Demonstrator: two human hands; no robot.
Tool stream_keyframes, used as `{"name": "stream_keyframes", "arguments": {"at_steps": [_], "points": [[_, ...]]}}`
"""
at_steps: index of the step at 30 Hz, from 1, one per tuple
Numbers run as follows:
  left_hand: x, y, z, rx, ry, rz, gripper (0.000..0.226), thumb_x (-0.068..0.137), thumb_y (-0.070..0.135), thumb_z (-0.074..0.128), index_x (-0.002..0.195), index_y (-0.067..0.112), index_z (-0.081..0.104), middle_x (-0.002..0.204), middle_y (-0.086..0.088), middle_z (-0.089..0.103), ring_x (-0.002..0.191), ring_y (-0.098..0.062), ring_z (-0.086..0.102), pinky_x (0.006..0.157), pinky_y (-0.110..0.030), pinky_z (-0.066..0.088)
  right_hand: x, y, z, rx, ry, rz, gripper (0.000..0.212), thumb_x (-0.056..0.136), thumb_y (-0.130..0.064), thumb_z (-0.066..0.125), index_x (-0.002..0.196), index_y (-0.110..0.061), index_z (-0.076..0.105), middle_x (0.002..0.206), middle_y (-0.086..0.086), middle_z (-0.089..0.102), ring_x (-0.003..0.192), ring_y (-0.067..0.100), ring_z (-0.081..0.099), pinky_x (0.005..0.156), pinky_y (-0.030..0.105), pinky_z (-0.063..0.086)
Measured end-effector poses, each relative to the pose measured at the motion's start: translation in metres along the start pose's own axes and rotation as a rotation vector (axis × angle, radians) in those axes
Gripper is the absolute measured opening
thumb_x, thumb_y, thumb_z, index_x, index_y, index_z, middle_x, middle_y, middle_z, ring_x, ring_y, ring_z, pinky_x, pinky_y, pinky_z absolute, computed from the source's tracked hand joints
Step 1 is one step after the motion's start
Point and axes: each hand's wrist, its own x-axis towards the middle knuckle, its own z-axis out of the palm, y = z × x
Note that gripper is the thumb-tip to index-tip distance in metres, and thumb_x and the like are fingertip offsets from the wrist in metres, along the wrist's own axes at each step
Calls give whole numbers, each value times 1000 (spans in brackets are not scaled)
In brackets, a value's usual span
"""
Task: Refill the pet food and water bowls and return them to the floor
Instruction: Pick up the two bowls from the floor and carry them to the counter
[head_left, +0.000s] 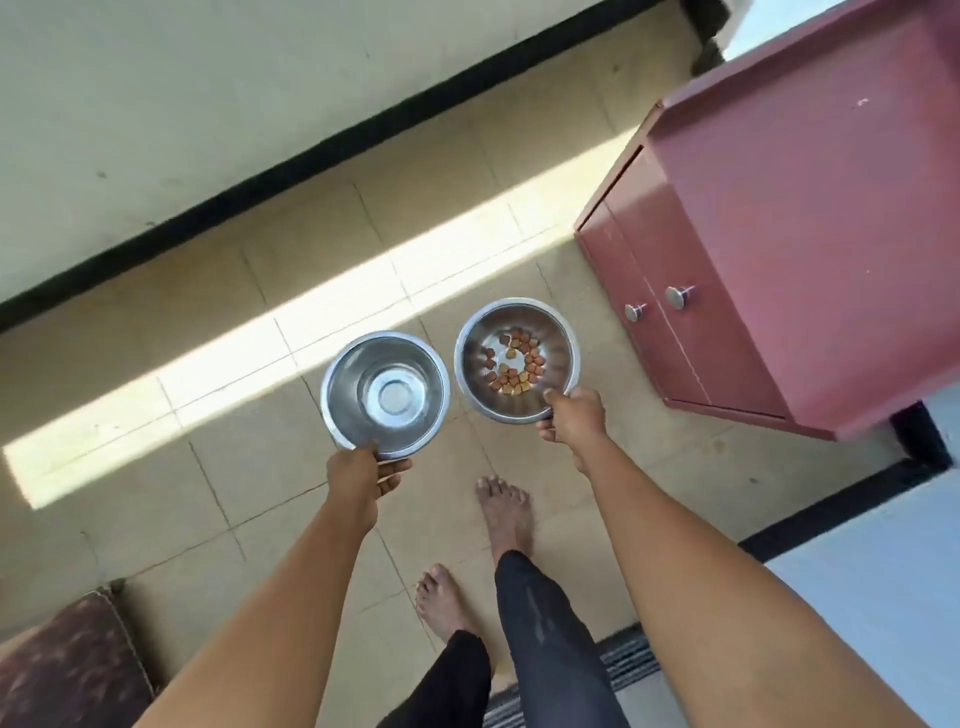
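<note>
Gripping a round steel water bowl (384, 395) in my left fingers (395, 467), a round steel kibble bowl (483, 400) in my right fingers (546, 432).

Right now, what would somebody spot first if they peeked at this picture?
Two shiny metal bowls, held side by side over the floor: the left hand grips the water bowl, the right hand the food bowl with brown kibble. Behind them runs a sunlight stripe, with a red cabinet on the right.
</note>
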Motion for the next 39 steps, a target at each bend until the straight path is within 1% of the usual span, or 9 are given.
{"name": "stream_keyframes", "arguments": {"at_steps": [8,15,20,23,26,29,33,35,39], "points": [[-183,89,-35,205,-101,184,22,101,3,42,119,1,53,91,-19,71,51,-18,74,55,-29,47,-150,-67,-117,35,68,-96,10,104,-15,63,103,-7,69,69,12,67,45,18,62,41,26,52],[-271,138,-56,448,-227,394,16,103,4,40,109,4,55,88,-18,71,57,-23,74,57,-31,47,-260,-72,-170,185,224,-117,17,104,-12,63,87,-8,66,61,13,66,37,14,60,38,24,52],[-292,144,-71,658,-349,457,15,103,7,41,105,3,55,88,-21,71,68,-31,74,59,-33,50,-321,-16,-164,375,351,-50,16,101,-14,66,106,0,72,70,16,71,43,19,62,42,27,54],[-299,141,-74,812,-422,509,21,103,9,42,111,-1,59,85,-23,73,69,-32,74,62,-34,51,-360,25,-152,506,385,0,15,102,-11,65,106,1,72,75,18,71,46,20,62,42,28,54],[-318,132,-76,945,-460,565,20,101,7,43,109,-2,59,92,-30,74,71,-34,75,63,-34,53,-404,68,-145,633,460,45,12,102,-10,65,104,1,70,77,19,70,47,20,62,41,28,53],[-343,112,-74,1059,-522,620,17,99,6,45,102,-4,59,86,-28,73,65,-33,76,58,-32,52,-445,115,-145,737,506,89,11,103,-10,64,104,-1,68,80,20,72,50,21,64,40,26,51],[-381,76,-60,1190,-655,665,16,98,7,47,93,-2,60,76,-23,69,64,-32,73,57,-30,49,-495,172,-155,847,603,110,8,103,-8,61,102,-2,67,71,14,68,48,18,61,38,23,49],[-399,53,-51,1246,-709,686,17,97,6,46,92,-2,60,77,-24,69,64,-31,72,58,-30,49,-519,199,-161,897,664,125,9,103,-8,61,98,-3,66,71,13,68,49,18,62,41,25,51],[-435,0,-35,1360,-801,728,19,98,6,46,89,-1,61,75,-23,67,60,-30,71,57,-29,47,-553,265,-171,972,769,195,15,102,-12,65,105,3,69,76,16,72,50,19,65,45,28,56]]}}
